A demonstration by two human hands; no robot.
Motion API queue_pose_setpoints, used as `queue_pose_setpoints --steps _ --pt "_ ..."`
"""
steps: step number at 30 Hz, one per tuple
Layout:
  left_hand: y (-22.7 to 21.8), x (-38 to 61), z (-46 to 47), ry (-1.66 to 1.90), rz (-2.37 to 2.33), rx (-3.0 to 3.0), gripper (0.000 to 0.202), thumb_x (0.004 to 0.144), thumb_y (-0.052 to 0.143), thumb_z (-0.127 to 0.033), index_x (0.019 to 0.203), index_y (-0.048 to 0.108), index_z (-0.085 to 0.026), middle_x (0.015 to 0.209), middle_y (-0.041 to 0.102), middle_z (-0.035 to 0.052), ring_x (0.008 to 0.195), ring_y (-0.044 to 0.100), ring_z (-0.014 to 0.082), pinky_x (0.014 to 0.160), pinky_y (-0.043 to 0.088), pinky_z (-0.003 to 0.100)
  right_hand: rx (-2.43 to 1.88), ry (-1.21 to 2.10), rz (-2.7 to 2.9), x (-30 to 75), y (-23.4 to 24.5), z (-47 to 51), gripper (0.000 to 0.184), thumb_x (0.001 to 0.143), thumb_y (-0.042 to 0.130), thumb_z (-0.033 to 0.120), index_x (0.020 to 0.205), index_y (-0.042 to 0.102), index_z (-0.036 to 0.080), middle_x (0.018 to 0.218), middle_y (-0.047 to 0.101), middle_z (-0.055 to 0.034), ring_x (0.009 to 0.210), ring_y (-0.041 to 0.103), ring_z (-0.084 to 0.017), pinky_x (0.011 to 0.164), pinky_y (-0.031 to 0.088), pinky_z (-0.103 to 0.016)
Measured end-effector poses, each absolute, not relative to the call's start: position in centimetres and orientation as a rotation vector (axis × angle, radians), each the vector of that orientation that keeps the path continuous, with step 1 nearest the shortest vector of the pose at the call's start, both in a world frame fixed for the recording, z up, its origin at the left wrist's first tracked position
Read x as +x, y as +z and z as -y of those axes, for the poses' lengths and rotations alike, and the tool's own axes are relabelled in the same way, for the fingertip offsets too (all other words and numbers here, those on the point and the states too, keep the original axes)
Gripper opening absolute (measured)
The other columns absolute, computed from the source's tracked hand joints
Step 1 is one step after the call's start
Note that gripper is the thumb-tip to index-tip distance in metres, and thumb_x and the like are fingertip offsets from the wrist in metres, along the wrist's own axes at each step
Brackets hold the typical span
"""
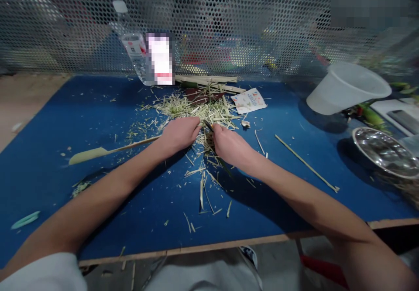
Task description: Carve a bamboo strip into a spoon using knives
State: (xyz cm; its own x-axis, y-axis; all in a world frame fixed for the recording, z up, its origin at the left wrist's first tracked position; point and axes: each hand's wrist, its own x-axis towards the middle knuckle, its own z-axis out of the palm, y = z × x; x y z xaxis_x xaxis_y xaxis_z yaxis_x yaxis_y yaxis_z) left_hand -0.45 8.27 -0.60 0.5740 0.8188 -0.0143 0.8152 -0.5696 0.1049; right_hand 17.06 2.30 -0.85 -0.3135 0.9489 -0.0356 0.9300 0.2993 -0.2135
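My left hand is closed around a long pale stalk. The stalk's broad, flat greenish end lies out to the left, and its other tip pokes out just beyond my fingers. My right hand grips a small knife; its dark narrow blade points toward the stalk's tip, and its handle is mostly hidden in my fist. Both hands are close together over a heap of pale green shavings. Thin slivers are scattered on the blue tabletop around them.
A water bottle and a blurred lit screen stand against the perforated metal panel. A printed packet lies behind my right hand. At right are a white plastic tub, a metal bowl and a loose thin stalk.
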Motion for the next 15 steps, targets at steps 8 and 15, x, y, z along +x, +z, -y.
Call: queue_pose_setpoints --steps 8,15 --pt "-0.9 0.0 -7.8 0.047 -1.417 2.761 0.038 0.099 0.026 -0.04 0.102 0.056 -0.018 0.098 0.067 0.0115 0.077 0.06 0.0208 0.059 0.034 0.031 -1.844 0.245 2.435 17.0 -1.1 -2.3 0.036 0.087 0.029 0.007 0.118 0.048 0.002 0.087 0.065 -0.0207 0.056 0.049 -0.013 0.052 0.026 -0.03" --pt "-1.2 0.0 -7.7 0.055 -1.434 2.79 0.036 0.099 0.027 -0.038 0.101 0.056 -0.016 0.098 0.067 0.0122 0.076 0.062 0.0209 0.056 0.032 0.032 -1.839 0.184 2.404 16.5 -1.7 -3.1 0.035 0.084 0.032 0.005 0.113 0.052 0.003 0.083 0.064 -0.0193 0.057 0.049 -0.013 0.053 0.029 -0.029"
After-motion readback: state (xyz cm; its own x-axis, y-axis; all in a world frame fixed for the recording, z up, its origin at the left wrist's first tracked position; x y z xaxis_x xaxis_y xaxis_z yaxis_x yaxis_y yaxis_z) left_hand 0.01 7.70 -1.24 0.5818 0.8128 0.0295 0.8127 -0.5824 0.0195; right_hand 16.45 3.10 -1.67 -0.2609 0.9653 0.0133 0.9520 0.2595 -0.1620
